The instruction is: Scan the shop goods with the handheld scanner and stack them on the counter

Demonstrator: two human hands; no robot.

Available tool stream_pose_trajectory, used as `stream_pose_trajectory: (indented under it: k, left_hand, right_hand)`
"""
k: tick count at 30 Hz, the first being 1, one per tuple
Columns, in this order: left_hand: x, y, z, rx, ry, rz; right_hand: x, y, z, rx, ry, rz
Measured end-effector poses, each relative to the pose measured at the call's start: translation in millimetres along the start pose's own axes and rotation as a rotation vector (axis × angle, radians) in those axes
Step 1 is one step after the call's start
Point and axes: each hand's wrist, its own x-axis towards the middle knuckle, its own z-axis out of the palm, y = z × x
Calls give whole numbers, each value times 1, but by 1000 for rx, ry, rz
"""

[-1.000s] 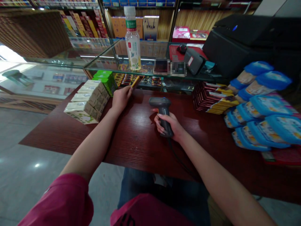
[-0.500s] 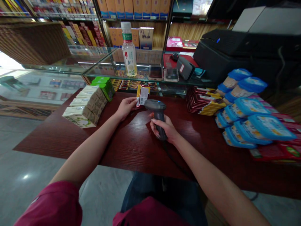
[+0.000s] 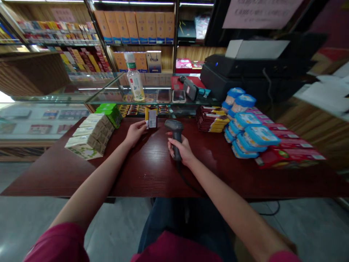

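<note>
A small yellow packet [image 3: 151, 118] is being held upright just left of the frame's centre, above the dark red table [image 3: 152, 174]. It is being pinched between the thumb and fingertips of the left hand [image 3: 135, 131]. At the centre of the frame, a grey barcode scanner [image 3: 174, 127] is being gripped by the right hand [image 3: 182, 150], with the fingers wrapped closed round its handle. The scanner's head is being pointed toward the packet, near it but not touching. Pale cartons [image 3: 88, 136] are being kept stacked at the table's left, with green boxes [image 3: 107, 108] behind them. Blue-lidded tubs [image 3: 253, 135] and dark flat packs [image 3: 211, 120] are being kept at the right.
</note>
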Motion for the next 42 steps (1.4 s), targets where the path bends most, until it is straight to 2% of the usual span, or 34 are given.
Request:
stream_pose_trajectory:
  k: [3, 6, 11, 16, 21, 24, 27, 30, 33, 35, 37, 42]
  left_hand:
    - [-5, 9, 12, 242, 42, 149]
    - [-19, 23, 38, 513, -10, 328]
    - [-38, 55, 114, 779, -242, 618]
    - [-29, 91, 195, 940, -322, 838]
    - [-18, 112, 248, 1121, -367, 837]
    - [-11, 112, 263, 1161, -362, 806]
    - [-3, 104, 269, 1123, -376, 814]
    - [-1, 94, 256, 1029, -397, 907]
    - [-8, 86, 211, 1003, -350, 947]
    - [-19, 84, 163, 1043, -291, 910]
    - [-37, 86, 103, 1095, -201, 839]
    - [-101, 94, -44, 1121, 208, 566]
  right_hand:
    - [-14, -9, -18, 35, 157, -31]
    - [-39, -24, -44, 67, 287, -55]
    - [-86, -49, -87, 110, 422, -106]
    - [-106, -57, -104, 86, 399, -125]
    - [-106, -56, -103, 87, 405, -106]
    - [-105, -56, -103, 86, 403, -101]
    - [-106, -58, -105, 80, 384, -93]
    - [-109, -60, -105, 40, 349, -90]
    - [-107, -62, -100, -23, 267, -63]
    - [-100, -61, -89, -21, 182, -4]
    - [-88, -56, -71, -6, 65, 72]
    - [-57, -31, -2, 45, -257, 244]
